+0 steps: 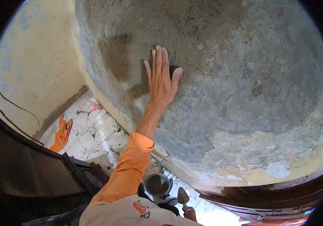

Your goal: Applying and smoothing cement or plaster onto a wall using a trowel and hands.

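Note:
My left hand [161,84], at the end of an orange sleeve, lies flat against the rough grey plastered wall [240,83]. Its fingers are stretched upward and the thumb stands out to the right. Darker, damp-looking plaster shows around the fingers. Low in the view, my right hand [190,214] is closed round the handle of a pointed trowel [183,196]. The trowel blade points up and has grey residue on it. Beside the trowel, by my feet, stands a dark bucket [157,184] with grey mix inside.
A cream wall [37,56] with peeling paint meets the plaster at the left, a cable [16,101] hanging along it. An orange cloth [62,132] lies on the dirty white floor tiles [90,137]. Dark panels [37,169] stand at lower left, brown furniture [267,197] at lower right.

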A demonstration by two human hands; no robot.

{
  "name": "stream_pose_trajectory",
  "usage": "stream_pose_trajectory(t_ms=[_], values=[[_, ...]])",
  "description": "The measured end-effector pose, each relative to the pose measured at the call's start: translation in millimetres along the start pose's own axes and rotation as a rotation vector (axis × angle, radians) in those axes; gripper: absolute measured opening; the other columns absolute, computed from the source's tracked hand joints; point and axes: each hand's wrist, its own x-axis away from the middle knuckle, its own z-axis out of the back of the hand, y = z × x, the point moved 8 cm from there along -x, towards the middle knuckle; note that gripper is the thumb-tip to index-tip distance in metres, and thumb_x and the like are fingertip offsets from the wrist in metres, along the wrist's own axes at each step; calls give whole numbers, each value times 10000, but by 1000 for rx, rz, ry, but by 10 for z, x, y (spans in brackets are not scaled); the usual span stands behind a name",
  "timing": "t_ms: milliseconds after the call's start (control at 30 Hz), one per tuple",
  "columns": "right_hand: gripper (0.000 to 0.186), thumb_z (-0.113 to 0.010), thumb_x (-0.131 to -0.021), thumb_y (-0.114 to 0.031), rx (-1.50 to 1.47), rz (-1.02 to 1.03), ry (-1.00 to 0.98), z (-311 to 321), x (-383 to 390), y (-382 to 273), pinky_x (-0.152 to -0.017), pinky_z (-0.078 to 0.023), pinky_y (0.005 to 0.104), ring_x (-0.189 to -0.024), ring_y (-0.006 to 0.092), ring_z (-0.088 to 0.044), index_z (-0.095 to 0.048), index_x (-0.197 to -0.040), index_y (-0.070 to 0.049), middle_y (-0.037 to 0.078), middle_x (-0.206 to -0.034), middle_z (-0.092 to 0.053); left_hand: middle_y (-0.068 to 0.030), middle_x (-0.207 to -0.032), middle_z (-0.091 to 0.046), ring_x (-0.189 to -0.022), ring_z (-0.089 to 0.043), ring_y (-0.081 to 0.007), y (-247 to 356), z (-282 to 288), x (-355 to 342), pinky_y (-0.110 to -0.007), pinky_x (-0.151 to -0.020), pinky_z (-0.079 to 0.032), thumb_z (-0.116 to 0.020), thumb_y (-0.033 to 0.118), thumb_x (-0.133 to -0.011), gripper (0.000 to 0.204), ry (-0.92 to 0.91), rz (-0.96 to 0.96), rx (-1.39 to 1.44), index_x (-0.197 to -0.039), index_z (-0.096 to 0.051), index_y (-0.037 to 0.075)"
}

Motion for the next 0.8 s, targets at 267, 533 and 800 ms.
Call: stream_pose_trajectory(t_ms=[267,533,800], values=[[611,-625,-1005,-588,205,342,-220,-291,-808,384,-482,-497,358,-588,201,-651,-658,-1050,21,143,-721,-682,-218,-1762,-132,-1632,-131,-370,-917,244,1859,-564,-1306,-90,-381,587,-1108,826,194,453,467,-1696,-174,45],[270,-544,-1061,-346,877,762,-242,-887,-1357,-335,-754,-564,576,-873,450,-688,-652,-1163,-119,203,-1015,-661,-288,-1567,-483,-1459,-457,-442,-796,839,6585,-460,-1215,-359,-471,492,-1116,708,-634,1323,41,-1578,-420,-42],[300,-593,-1016,-377,1136,1047,-234,-1618,-3007,105,-655,-616,517,-800,377,-751,-679,-1148,-122,192,-1005,-707,-334,-1457,-571,-1384,-534,-463,-483,444,9904,-474,-1158,-415,-580,479,-1064,687,-619,1546,7,-1467,-540,-77]])
